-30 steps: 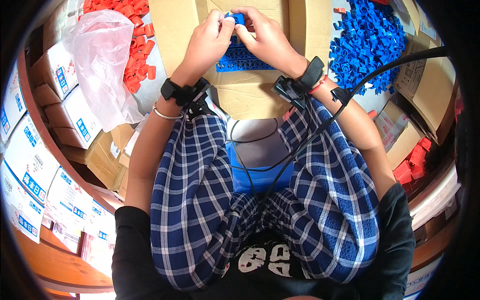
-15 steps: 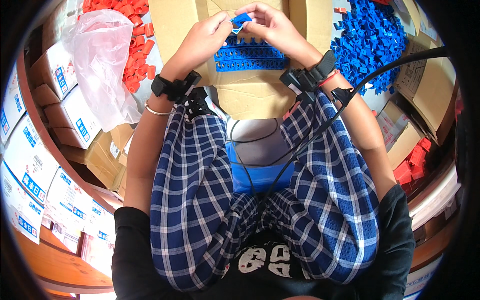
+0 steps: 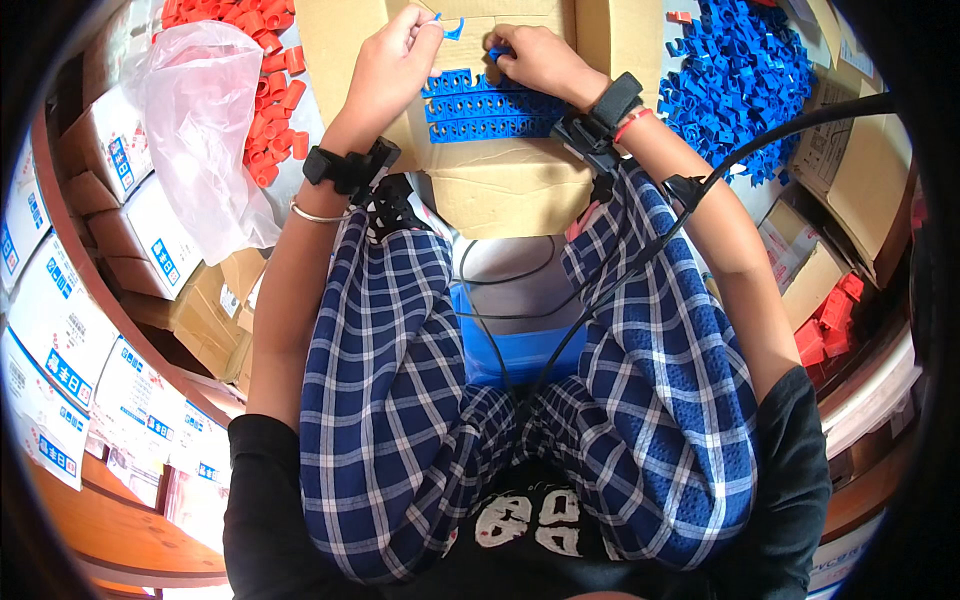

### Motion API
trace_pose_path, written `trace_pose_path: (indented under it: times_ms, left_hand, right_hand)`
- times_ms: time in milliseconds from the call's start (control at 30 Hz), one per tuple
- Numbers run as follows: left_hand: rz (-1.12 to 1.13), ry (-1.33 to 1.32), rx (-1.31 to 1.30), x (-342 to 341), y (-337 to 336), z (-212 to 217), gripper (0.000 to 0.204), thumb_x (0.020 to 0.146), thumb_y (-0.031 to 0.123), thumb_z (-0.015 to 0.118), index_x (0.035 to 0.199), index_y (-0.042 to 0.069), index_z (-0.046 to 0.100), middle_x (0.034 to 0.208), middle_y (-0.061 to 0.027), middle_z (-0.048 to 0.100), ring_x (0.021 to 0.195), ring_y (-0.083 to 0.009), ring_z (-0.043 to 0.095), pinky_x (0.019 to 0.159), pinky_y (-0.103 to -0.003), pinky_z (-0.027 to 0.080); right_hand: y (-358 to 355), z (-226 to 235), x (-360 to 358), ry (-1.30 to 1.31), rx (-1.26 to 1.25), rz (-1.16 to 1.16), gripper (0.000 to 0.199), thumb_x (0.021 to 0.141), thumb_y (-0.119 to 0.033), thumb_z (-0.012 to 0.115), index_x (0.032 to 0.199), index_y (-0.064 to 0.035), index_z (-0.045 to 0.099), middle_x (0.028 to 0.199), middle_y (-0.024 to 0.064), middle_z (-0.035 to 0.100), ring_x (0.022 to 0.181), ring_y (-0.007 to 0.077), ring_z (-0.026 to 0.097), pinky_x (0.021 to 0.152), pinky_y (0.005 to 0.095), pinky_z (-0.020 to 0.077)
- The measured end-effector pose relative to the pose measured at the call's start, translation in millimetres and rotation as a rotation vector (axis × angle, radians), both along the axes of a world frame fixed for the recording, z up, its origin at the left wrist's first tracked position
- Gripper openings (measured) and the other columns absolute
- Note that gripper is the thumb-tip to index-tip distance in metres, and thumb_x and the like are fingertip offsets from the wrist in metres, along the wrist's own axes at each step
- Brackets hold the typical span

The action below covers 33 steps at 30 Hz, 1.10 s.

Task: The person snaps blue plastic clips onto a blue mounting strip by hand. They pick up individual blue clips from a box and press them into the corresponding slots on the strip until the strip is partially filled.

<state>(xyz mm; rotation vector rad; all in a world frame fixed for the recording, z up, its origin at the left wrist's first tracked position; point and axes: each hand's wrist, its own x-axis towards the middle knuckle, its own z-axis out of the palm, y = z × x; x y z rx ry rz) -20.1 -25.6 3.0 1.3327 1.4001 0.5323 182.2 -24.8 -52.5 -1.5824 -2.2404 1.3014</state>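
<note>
My left hand [image 3: 393, 62] is closed in a pinch on a blue pipe clip [image 3: 455, 31], whose curved, C-shaped end sticks out past the fingertips. To its right, my right hand [image 3: 545, 63] has its fingers closed on another blue pipe clip [image 3: 499, 51], partly hidden by the fingers. That clip is just above the far side of the neat rows of blue clips [image 3: 490, 116]. These rows lie side by side in an open cardboard box [image 3: 505, 190]. A shorter row is at their far left, beneath my left hand.
A heap of loose blue clips [image 3: 735, 95] lies right of the box. Red pipe fittings [image 3: 275, 120] and a clear plastic bag [image 3: 205, 140] lie left. White cartons [image 3: 70, 310] line the left. A black cable [image 3: 770, 132] crosses over my right forearm.
My hands were together over one blue piece; now they have parted. My left hand moved slightly left and away with a clip; my right hand came down to the rows with another.
</note>
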Motion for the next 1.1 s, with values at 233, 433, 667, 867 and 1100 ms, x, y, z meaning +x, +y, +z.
trace_pose_path:
  times_ms: [233,433,667,867,1100]
  left_hand:
    - [0.082,-0.124,-0.124,3,5,1,0.022,0.096,0.023,0.045,0.095,0.003,0.055,0.073,0.0012,0.048,0.059,-0.004,0.044,0.059,-0.024,0.054]
    - [0.054,-0.09,-0.143,5,9,3,0.022,0.096,0.023,0.046,0.094,0.004,0.055,0.074,0.0011,0.048,0.058,-0.0037,0.043,0.055,-0.023,0.052]
    - [0.048,-0.086,-0.137,1,9,5,0.023,0.095,0.026,0.047,0.095,0.004,0.056,0.076,0.0008,0.05,0.057,-0.0034,0.045,0.05,-0.022,0.05]
    - [0.023,-0.103,-0.171,1,12,3,0.022,0.095,0.025,0.047,0.096,0.004,0.055,0.077,0.0007,0.051,0.054,-0.0027,0.044,0.049,-0.022,0.05]
    - [0.014,-0.119,-0.181,-2,10,2,0.023,0.096,0.025,0.046,0.098,0.004,0.054,0.079,0.001,0.051,0.053,-0.002,0.042,0.049,-0.021,0.05]
  right_hand:
    - [2,-10,-2,0.175,-0.19,-0.214,0.023,0.078,-0.017,0.06,0.095,-0.0017,0.062,0.088,0.0145,0.068,0.079,0.0284,0.067,0.076,0.0359,0.0513]
    - [2,-14,-1,0.169,-0.085,-0.223,0.024,0.078,-0.019,0.06,0.095,-0.0015,0.063,0.087,0.0144,0.067,0.08,0.0292,0.065,0.073,0.036,0.0515]
    - [0,2,1,-0.1,0.377,0.065,0.014,0.08,-0.014,0.057,0.088,-0.0038,0.061,0.088,0.0133,0.065,0.082,0.0329,0.064,0.07,0.041,0.0526]
    - [2,-3,9,-0.122,0.413,0.13,0.01,0.08,-0.013,0.056,0.084,-0.0047,0.06,0.084,0.0144,0.064,0.081,0.0336,0.063,0.069,0.0408,0.0531]
    - [2,-1,1,-0.011,0.237,0.055,0.018,0.087,-0.018,0.055,0.089,-0.0023,0.063,0.073,0.0156,0.065,0.068,0.0336,0.064,0.067,0.0411,0.0517]
